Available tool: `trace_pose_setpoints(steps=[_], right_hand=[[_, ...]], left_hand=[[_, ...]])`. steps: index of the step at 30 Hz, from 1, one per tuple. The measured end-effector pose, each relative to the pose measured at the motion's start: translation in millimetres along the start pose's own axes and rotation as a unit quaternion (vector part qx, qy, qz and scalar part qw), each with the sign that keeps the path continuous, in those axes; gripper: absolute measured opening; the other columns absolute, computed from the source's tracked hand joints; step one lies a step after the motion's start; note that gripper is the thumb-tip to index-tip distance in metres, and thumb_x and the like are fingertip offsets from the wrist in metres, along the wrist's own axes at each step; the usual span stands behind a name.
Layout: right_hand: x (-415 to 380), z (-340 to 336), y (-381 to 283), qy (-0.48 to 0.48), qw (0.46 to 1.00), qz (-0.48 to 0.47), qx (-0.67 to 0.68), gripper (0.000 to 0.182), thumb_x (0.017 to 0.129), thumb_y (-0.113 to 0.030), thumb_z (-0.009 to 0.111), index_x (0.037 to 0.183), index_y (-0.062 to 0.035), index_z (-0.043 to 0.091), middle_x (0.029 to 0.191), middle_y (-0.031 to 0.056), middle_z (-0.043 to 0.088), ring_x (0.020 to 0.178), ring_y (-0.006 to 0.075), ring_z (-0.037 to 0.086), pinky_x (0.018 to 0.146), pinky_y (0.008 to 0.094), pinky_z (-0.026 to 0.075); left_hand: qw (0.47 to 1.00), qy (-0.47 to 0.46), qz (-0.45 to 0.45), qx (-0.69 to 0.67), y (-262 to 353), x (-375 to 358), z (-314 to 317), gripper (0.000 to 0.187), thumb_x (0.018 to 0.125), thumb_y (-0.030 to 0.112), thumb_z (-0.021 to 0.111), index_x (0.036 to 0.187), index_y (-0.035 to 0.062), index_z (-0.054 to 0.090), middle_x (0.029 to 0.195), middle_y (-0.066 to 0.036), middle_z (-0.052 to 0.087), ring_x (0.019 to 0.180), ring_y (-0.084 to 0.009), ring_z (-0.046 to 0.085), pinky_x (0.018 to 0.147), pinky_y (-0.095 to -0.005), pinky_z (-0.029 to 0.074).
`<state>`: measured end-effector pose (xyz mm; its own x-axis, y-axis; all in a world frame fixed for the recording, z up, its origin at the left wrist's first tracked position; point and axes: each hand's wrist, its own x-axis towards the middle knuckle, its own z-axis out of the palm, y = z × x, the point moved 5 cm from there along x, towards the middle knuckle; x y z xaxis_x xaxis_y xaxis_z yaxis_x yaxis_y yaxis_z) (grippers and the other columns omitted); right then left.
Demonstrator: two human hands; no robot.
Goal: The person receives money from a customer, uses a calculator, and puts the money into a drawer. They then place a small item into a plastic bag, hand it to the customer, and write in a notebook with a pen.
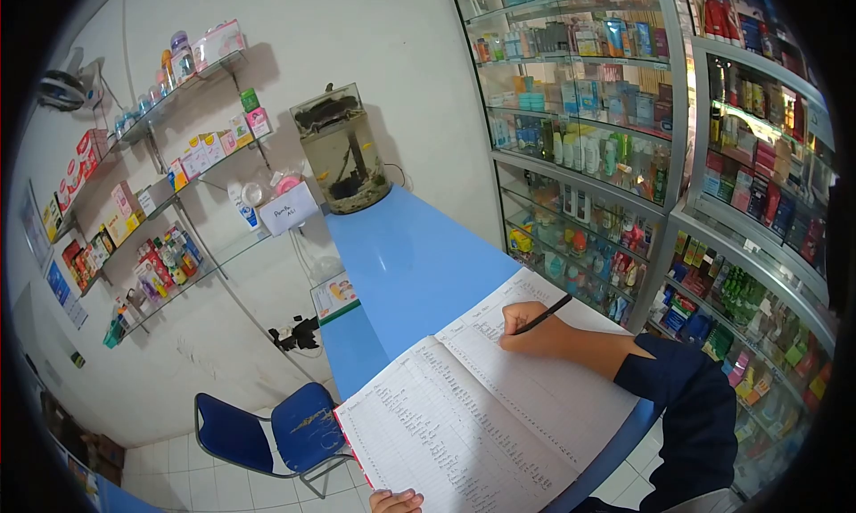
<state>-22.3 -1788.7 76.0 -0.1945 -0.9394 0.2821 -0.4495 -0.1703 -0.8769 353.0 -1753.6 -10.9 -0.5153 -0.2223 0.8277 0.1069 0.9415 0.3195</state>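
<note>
On the blue counter (406,263) lies an open ledger (486,406), spread flat, near corner hanging slightly past the counter edge at the bottom. Right hand (526,326) is closed around a black pen (544,315), tip down on the right-hand page, upper part, in the ruled columns. Forearm lies across that page, dark sleeve (682,397) past the counter's right edge.

Left hand (397,501): only fingertips show at the bottom of the view, touching or just at the ledger's near edge. Can't tell if they grip it or only rest there.

Doing the writing well, my read: keep the forearm planted on the page as the anchor, move the pen from the wrist, stay inside the row lines. The left hand should press the near edge so the book doesn't slide, given the overhang.

Edges and room: free counter runs ahead of the ledger up to the fish tank (343,152) at the far end. A small leaflet (334,297) sits at the counter's left edge. Glass shelves (580,156) full of products stand close on the right, so elbow room there is tight. Left side drops to a blue chair (272,428) and open floor. Wall shelves (178,156) are well apart.
</note>
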Motion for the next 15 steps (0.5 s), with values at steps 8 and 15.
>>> trace_pose_setpoints(steps=[8,15], right_hand=[[2.6,2.8,1.6,-0.012,0.998,0.007,-0.054,0.025,0.066,-0.012,0.063,0.057,-0.0079,0.040,0.053,0.0000,0.043,0.049,0.0079,0.039,0.044,0.0267,0.031],[3.5,2.9,3.9,-0.022,0.998,0.016,-0.048,0.025,0.066,-0.012,0.063,0.057,-0.0071,0.040,0.054,0.0014,0.044,0.052,0.0099,0.041,0.046,0.0275,0.032]], left_hand=[[0.994,-0.014,0.092,0.049,2.2,3.2,2.2,0.023,0.085,0.027,0.051,0.090,0.0057,0.058,0.104,-0.010,0.063,0.101,-0.0250,0.058,0.088,-0.0441,0.037],[0.999,0.014,0.035,0.029,9.7,13.6,0.2,0.023,0.085,0.028,0.051,0.088,0.0062,0.058,0.104,-0.010,0.063,0.101,-0.0250,0.057,0.088,-0.0446,0.037]])
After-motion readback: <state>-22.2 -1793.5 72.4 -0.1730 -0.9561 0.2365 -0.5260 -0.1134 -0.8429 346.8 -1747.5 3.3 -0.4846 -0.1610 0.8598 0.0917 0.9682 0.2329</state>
